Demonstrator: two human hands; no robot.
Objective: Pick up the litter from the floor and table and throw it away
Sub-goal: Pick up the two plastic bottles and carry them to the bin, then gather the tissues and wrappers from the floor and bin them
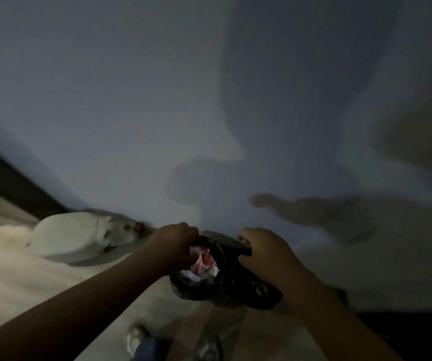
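Black bag (246, 291), rim grasped by left hand (177, 242) and right hand (263, 255); best hold its mouth wide — litter (204, 259) sits inside.

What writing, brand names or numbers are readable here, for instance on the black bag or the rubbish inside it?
None: this dim, blurred view shows no readable word, label or number.
The black bag, gripped by the left hand and right hand: no print shows.
The red and white litter inside it: too blurred to read.
The white object by the wall: no marking shows.
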